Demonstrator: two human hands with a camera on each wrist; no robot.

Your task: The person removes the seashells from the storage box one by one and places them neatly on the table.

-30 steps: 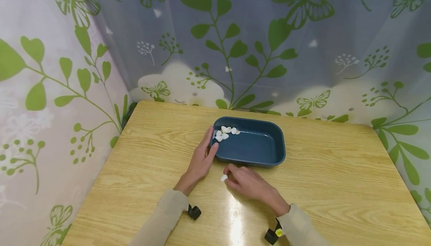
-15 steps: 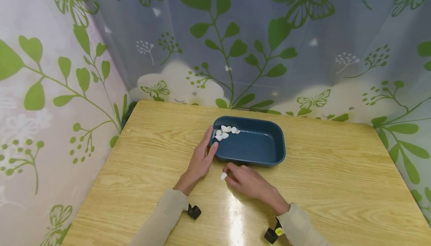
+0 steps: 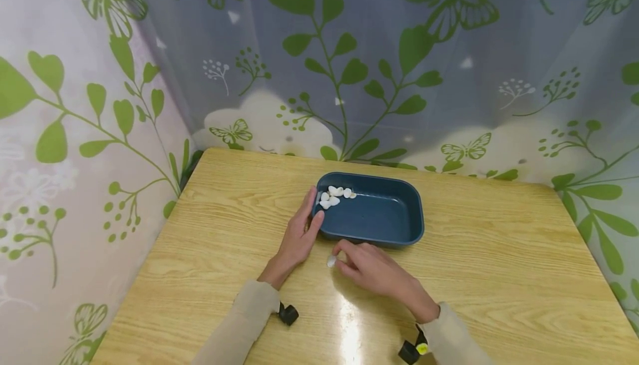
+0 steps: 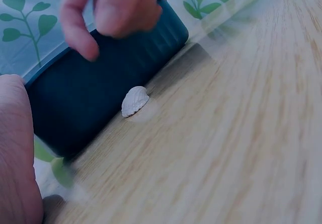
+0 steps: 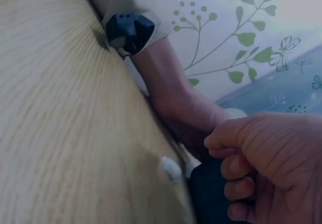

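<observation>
On the table, just in front of the dark blue rectangular tub (image 3: pixel 369 241), lies a white ribbed seashell (image 4: pixel 135 102). My right hand (image 3: pixel 374 268) is over the table beside the seashell, thumb and index finger apart from it, nothing between them. In the right wrist view the other fingers (image 5: pixel 236 186) of this hand are loosely curled. My left hand (image 3: pixel 297 237) rests against the tub's left end, fingers extended along it and the thumb at its front corner. Inside the tub, several white shells (image 3: pixel 333 201) are gathered at the left end.
The wooden table (image 3: pixel 499 259) extends around the tub on all sides. A patterned curtain (image 3: pixel 369 76) hangs behind its back edge. Each wrist carries a small black camera (image 3: pixel 288 314).
My right hand, which pinched the seashell, has let it go on the table and drawn slightly right. The left hand and the tub have stayed in place.
</observation>
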